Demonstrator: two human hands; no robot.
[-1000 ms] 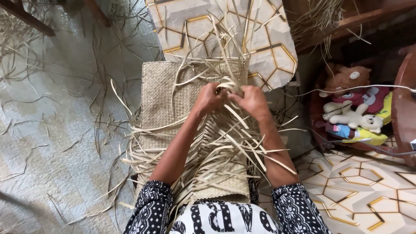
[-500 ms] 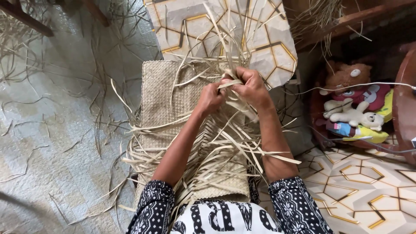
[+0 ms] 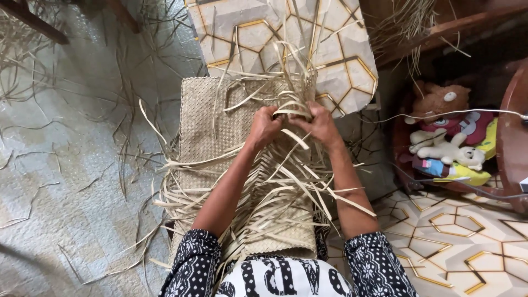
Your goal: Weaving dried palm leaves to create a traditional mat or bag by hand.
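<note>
Two bare hands at work on a woven straw mat, meeting near its far edge. Left hand clenched around pale straw strips, knuckles up, thumb side turned toward the other hand. Right hand likewise closed, pinching the same bunch of strips, almost touching the left. Between the two, one flat strip bent into a loop over the fingers. Beyond the hands, loose strip ends fanning upward over a tile-patterned board with gold hexagon lines. Mat lying flat in front of the body, finished tight weave on its left part, unwoven strips spilling outward along the near and right edges, across the forearms and down to the black-and-white patterned sleeves. More stray straw scattered over the grey floor sheet to the left. Well apart on the right, soft toys piled in a round brown basin, a thin white cable running across above them.
</note>
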